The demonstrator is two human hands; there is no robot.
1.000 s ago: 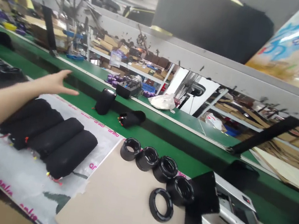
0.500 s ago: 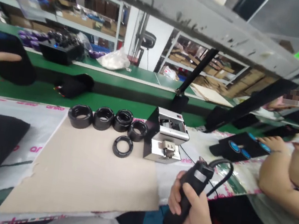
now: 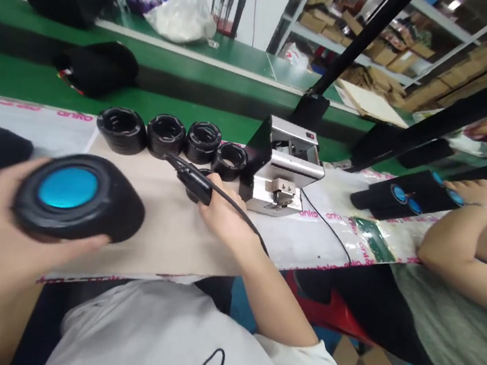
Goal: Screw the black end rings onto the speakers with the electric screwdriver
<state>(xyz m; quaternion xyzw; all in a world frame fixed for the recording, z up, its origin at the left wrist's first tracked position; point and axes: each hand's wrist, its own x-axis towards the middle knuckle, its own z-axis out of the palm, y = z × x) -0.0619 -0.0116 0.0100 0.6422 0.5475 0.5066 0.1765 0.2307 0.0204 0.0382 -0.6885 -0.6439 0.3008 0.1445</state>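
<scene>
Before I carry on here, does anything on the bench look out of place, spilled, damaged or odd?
Nothing looks spilled, and the black cylinder in the left hand shows no visible damage. One oddity: a green patch interrupts the white printed sheet near the co-worker's arm, possibly a tear.

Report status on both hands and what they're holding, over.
Left hand gripping black rounded cylinder, blue circular end toward camera. Right hand gripping slim black corded tool. Possible obstruction: four black ridged rings in a row beyond tool.
</scene>
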